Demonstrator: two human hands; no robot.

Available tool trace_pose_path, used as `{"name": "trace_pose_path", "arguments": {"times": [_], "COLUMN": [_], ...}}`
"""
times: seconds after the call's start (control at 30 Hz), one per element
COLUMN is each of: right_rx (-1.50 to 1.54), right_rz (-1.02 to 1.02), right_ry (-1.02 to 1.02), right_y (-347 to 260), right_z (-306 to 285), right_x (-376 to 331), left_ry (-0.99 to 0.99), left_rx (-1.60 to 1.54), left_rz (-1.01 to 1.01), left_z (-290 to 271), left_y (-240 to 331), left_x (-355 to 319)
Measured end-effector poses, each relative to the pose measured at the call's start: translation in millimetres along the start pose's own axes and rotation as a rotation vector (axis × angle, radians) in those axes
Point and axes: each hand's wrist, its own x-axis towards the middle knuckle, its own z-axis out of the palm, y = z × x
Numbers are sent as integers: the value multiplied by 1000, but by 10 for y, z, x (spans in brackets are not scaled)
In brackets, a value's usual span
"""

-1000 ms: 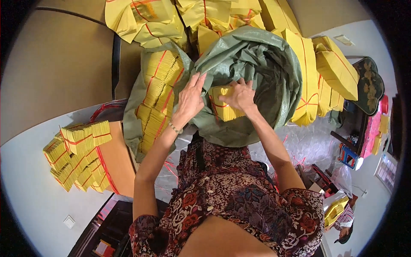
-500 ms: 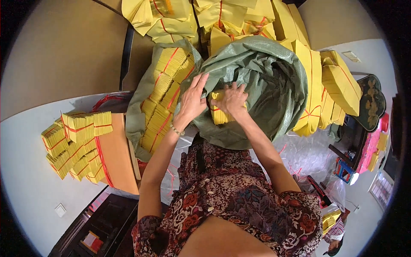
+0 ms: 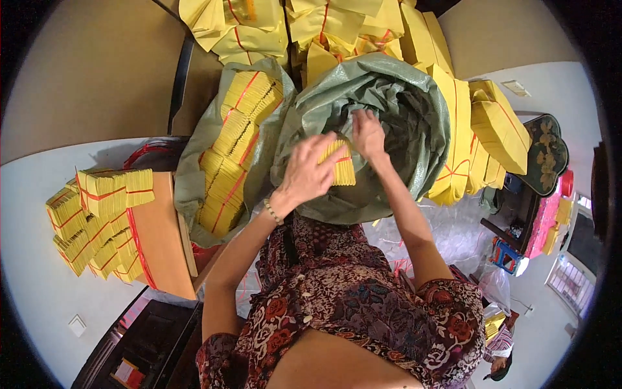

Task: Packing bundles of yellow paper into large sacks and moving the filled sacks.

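Note:
A bundle of yellow paper sheets tied with red string sits at the mouth of a large open green woven sack. My left hand grips the bundle's left side, a bead bracelet on that wrist. My right hand rests on the bundle's top right, fingers inside the sack's opening. The sack's inside is dark, so what lies deeper is hidden.
A second green sack at the left is filled with stacked yellow bundles. More yellow bundles lie piled behind and to the right. A wooden stool at the left bears several tied bundles. Clear plastic covers the floor at the right.
Both hands have drawn back from deep in the sack's mouth toward its near rim, bringing the yellow bundle with them. The view has shifted slightly.

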Motion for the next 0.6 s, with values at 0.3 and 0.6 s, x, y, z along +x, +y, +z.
{"name": "trace_pose_path", "arguments": {"times": [0.3,0.6], "right_rx": [-410,-258], "right_rz": [-208,8], "right_ry": [-481,-226], "right_y": [1421,744], "right_z": [136,228], "right_x": [-327,72], "left_ry": [-498,-564], "left_rx": [-133,-32], "left_rz": [-234,-213], "left_z": [357,415], "left_y": [-47,-154], "left_x": [71,-114]}}
